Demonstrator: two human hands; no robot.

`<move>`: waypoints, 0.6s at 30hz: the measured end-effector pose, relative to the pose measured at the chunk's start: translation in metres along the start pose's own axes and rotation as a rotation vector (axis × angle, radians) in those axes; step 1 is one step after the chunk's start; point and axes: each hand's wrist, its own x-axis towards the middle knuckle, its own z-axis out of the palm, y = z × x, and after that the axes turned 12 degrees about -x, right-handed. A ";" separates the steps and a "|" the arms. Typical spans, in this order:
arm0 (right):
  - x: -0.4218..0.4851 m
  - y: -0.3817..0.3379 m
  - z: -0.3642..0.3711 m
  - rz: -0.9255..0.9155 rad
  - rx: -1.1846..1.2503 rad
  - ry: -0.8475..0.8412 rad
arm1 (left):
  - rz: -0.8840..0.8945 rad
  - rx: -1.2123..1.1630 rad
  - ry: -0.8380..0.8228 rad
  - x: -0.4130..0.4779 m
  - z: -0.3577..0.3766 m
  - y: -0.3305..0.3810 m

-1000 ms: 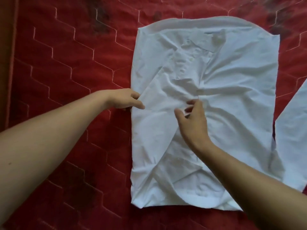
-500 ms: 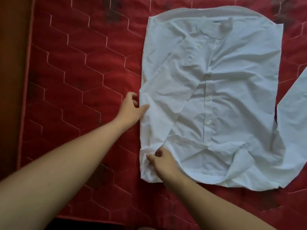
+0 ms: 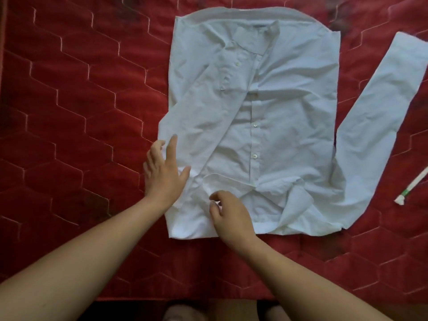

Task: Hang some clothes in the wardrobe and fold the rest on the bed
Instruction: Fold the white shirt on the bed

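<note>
The shirt (image 3: 294, 107) lies face up on the bed (image 3: 81, 107), collar at the far end, hem toward me, button placket running down the middle. One sleeve (image 3: 203, 117) is folded diagonally across the front, from the far left shoulder down toward the hem. The other sleeve (image 3: 375, 107) lies unfolded on the cover, angled out past the shirt's right side. My left hand (image 3: 165, 172) is flat, fingers straight and spread, palm down on the shirt's left edge where the folded sleeve crosses it; it grips nothing. My right hand (image 3: 229, 216) sits over the hem area just beside the left hand, fingers curled inward with thumb and forefinger close to the cloth; I cannot tell whether they pinch the fabric. A thin white stick (image 3: 414, 184) with a green band lies on the cover, apart from the unfolded sleeve.
</note>
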 end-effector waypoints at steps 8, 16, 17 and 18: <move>0.035 0.178 -0.149 0.110 -0.441 0.385 | 0.343 0.032 -0.419 -0.020 0.086 0.127; 0.114 0.312 -0.311 0.656 0.193 0.624 | 0.390 -0.378 -0.330 -0.010 0.186 0.301; 0.122 0.322 -0.322 0.698 0.292 0.572 | 0.397 -0.412 -0.300 -0.006 0.196 0.321; 0.131 0.328 -0.331 0.711 0.423 0.544 | 0.408 -0.427 -0.283 -0.001 0.205 0.338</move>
